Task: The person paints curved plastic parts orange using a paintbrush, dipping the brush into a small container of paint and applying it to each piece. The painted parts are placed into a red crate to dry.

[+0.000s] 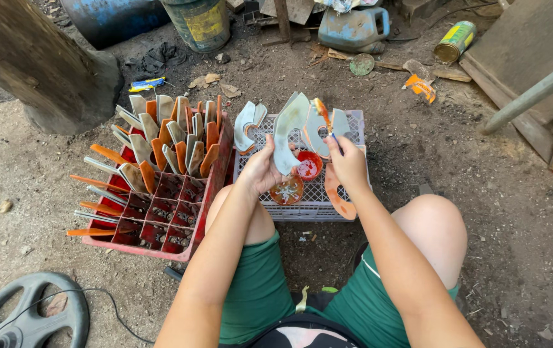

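Left hand (260,169): closed around a curved grey blade (287,132), which is held up over the white crate (350,125).
Right hand (349,162): pinched shut on a thin brush (325,119) with an orange tip, just beside the blade.
Red paint cup (309,165): set on the white crate, between the two hands.
Red crate (189,222): placed left of the white crate, filled with orange-edged blades (167,138).

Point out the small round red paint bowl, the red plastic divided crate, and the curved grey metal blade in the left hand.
Small round red paint bowl (309,165): head view, paint surface.
Red plastic divided crate (215,169): head view, right wall.
Curved grey metal blade (287,132): head view, mid-blade.
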